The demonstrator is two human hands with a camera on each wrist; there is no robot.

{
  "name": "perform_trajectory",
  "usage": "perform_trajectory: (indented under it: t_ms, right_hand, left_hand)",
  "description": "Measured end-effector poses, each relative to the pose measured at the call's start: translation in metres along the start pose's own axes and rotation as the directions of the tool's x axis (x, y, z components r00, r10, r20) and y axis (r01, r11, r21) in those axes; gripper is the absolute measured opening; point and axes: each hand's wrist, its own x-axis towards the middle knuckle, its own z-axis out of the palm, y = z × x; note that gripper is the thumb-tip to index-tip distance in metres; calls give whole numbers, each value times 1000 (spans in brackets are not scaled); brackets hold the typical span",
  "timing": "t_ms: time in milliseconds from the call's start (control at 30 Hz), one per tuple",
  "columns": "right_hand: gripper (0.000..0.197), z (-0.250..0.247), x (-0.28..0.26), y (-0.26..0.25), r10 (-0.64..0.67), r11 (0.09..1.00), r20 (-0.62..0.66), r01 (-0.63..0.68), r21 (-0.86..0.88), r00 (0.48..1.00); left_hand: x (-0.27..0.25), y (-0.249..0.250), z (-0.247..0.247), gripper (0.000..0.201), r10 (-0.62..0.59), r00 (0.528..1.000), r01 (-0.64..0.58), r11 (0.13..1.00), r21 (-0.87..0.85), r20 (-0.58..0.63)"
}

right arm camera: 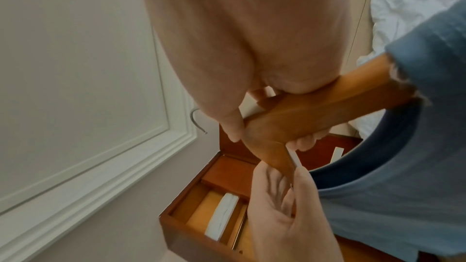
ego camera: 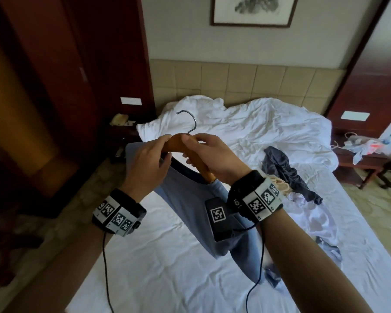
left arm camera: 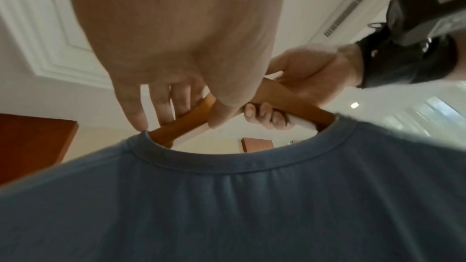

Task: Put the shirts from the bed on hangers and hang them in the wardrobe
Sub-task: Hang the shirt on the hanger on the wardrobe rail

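A wooden hanger [ego camera: 178,143] with a metal hook [ego camera: 189,119] is held up over the bed between both hands. My left hand [ego camera: 165,150] pinches its left arm between thumb and fingers, right at the collar. My right hand [ego camera: 190,150] grips the right arm, fingers curled underneath [left arm camera: 264,115]. A blue T-shirt [ego camera: 190,199] hangs from the hanger, its tail resting on the sheet. In the left wrist view both hanger arms run down into the neck opening of the collar [left arm camera: 227,164]. The right wrist view shows the hanger [right arm camera: 315,115] and the shirt [right arm camera: 403,186] close up.
On the bed [ego camera: 167,267] to the right lie a dark grey garment [ego camera: 287,170] and a pale lavender one [ego camera: 314,220]. A crumpled white duvet [ego camera: 246,127] covers the head end. Dark wooden wardrobe panels [ego camera: 54,86] stand at left; a cluttered nightstand [ego camera: 359,159] at right.
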Motion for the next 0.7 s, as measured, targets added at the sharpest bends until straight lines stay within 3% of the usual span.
perform_trajectory:
  t_ms: [133, 300, 367, 467, 567, 700]
  right_hand:
    - [40, 44, -29, -32, -36, 998, 65, 33, 44, 997]
    - [39, 115, -56, -59, -83, 980, 168, 50, 190, 982]
    - [39, 150, -67, -69, -98, 956, 177, 44, 290, 979]
    - [35, 206, -85, -87, -110, 936, 207, 31, 351, 972]
    - [35, 265, -102, -107, -90, 927, 325, -40, 372, 941]
    - [43, 348, -128, -130, -51, 946, 477, -112, 306, 877]
  left_hand:
    - [-41, 11, -57, 51, -183, 979, 169, 975, -143, -94]
    - [-105, 20, -132, 48, -210, 933, 172, 974, -150, -293]
    - [-132, 22, -167, 37, -263, 925, 221, 959, -176, -273]
    - [-172, 15, -219, 24, -392, 914, 358, 900, -249, -104]
    - [-209, 0, -265, 26, -415, 910, 393, 853, -343, 10]
    - [-262, -29, -320, 41, -479, 876, 444, 845, -298, -53]
